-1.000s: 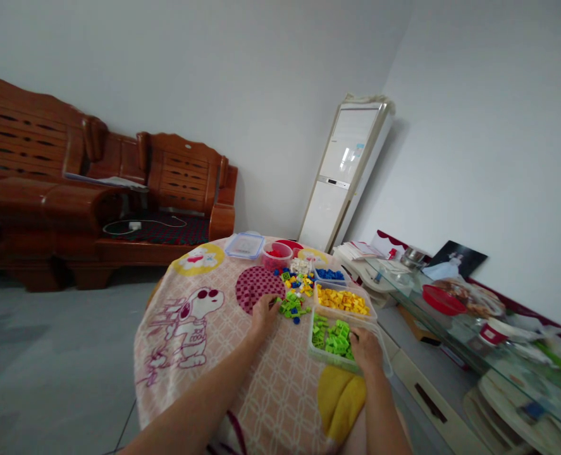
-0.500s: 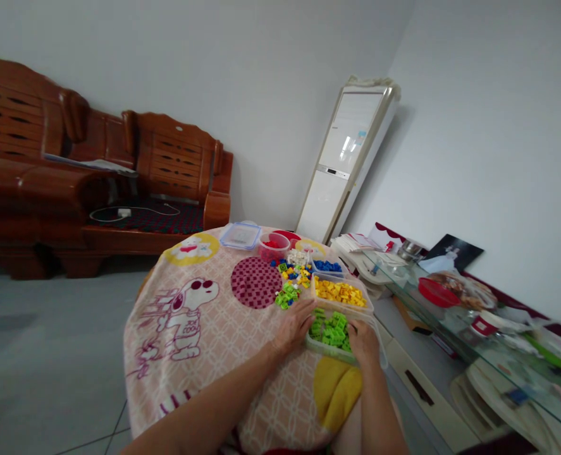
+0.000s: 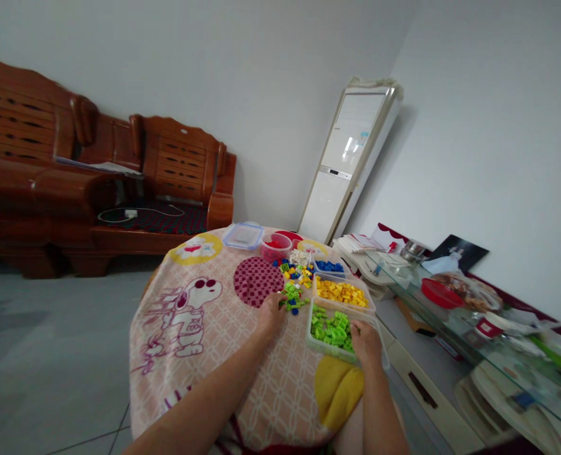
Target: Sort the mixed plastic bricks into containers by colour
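Observation:
At the left edge of a loose pile of green bricks [image 3: 291, 292], my left hand [image 3: 271, 312] reaches out with its fingers slightly apart. Nothing held shows in it. My right hand [image 3: 367, 341] is at the right side of a clear plastic container [image 3: 319, 346] of green bricks [image 3: 333, 330]. Its fingers curl in over the rim; whatever they hold is hidden. Just behind stands a container of yellow bricks [image 3: 341, 293], then one of blue bricks [image 3: 329, 266]. Mixed yellow and blue bricks [image 3: 301, 274] and white bricks [image 3: 299, 256] lie beside them.
A round tub [image 3: 276, 245] with red bricks and a blue-rimmed lid [image 3: 243, 236] are at the far edge of the cloth-covered table [image 3: 256, 392]. To the right runs a cluttered glass-topped stand [image 3: 455, 335]. A wooden sofa [image 3: 176, 164] and a tall white cabinet unit [image 3: 341, 164] stand behind.
My left hand has moved away from the green container, leftward and up to the loose green bricks. My right hand stays at the container's right side. The view has shifted slightly.

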Demonstrator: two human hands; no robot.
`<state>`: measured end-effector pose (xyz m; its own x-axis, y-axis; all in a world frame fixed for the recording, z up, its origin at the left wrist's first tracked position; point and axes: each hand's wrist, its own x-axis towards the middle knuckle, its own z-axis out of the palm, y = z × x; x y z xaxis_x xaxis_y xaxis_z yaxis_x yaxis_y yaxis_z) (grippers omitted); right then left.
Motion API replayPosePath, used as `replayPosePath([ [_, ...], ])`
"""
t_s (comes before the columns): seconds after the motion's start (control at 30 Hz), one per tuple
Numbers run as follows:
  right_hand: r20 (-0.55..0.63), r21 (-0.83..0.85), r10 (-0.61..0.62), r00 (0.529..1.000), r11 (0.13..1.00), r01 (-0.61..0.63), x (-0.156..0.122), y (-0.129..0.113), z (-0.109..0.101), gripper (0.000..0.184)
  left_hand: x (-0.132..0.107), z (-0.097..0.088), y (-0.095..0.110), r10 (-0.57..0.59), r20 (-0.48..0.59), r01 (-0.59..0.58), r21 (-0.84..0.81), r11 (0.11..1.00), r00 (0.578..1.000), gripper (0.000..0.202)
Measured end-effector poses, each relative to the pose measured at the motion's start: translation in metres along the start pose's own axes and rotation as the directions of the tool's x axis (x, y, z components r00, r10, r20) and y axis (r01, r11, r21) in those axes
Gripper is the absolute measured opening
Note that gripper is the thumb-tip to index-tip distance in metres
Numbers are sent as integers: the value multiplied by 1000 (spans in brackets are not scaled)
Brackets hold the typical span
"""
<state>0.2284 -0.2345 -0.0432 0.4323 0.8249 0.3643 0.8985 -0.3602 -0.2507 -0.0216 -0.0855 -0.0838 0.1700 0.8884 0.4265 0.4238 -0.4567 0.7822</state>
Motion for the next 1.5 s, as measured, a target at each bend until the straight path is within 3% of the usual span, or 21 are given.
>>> replayPosePath([
  [0.23, 1, -23, -17, 1000, 1000, 17, 1, 2, 2, 36, -2, 3, -1, -8, -27, 8, 19, 1000, 1000, 21],
  [0.57, -17, -29, -24, 1000, 999, 24, -1, 3, 2, 36, -6, -4, 6, -41, -33, 37, -125, 991, 999, 26],
  [1.1, -65, -25, -49, 997, 999, 47, 0, 8, 8, 35, -5, -4, 4, -29, -24, 27, -68, 997, 999, 27],
  [1.5, -98, -40, -85, 992, 996, 81, 0, 11, 12, 33, -5, -6, 8, -1, -52, -7, -137, 991, 999, 24],
])
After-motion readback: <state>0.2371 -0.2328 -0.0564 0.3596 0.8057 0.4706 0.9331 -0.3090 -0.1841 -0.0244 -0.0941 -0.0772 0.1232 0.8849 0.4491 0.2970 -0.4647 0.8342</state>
